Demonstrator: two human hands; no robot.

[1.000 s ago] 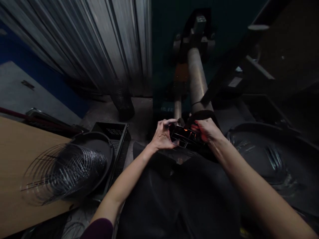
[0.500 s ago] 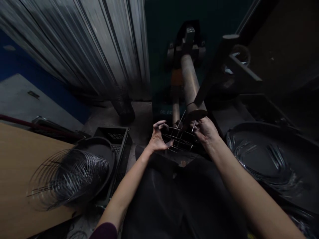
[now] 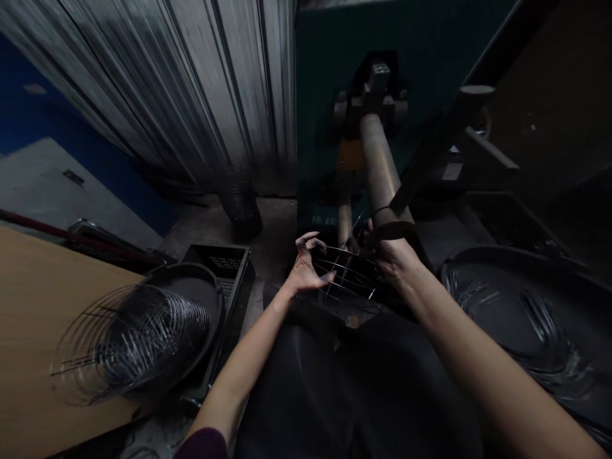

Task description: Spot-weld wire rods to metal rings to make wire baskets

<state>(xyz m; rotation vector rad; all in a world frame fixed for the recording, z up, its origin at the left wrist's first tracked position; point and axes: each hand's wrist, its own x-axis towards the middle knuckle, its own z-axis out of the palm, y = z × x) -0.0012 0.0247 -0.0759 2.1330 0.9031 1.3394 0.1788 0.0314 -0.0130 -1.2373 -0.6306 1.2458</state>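
A round wire frame [image 3: 347, 274] of thin curved wires and crossing rods lies between my hands, under the machine's thick metal cylinder [image 3: 382, 159]. My left hand [image 3: 306, 264] grips its left edge, with curled fingers above and the thumb below. At the frame's upper right is my right hand [image 3: 394, 255], closed beside the cylinder's lower end, which partly hides its fingers; what they pinch is too dark to make out. A thinner metal rod [image 3: 344, 220] comes down beside the cylinder, its tip close to the frame.
Wire rings [image 3: 143, 331] are piled in a round tray on the left, next to a black perforated crate [image 3: 227, 268]. Loose bent wires [image 3: 540, 315] lie in a large dark tray at right. The green machine body [image 3: 315, 95] stands ahead.
The view has shifted, so the machine appears a little farther right and lower. The wire frame has turned slightly between my hands, and my right hand sits further behind the cylinder's end.
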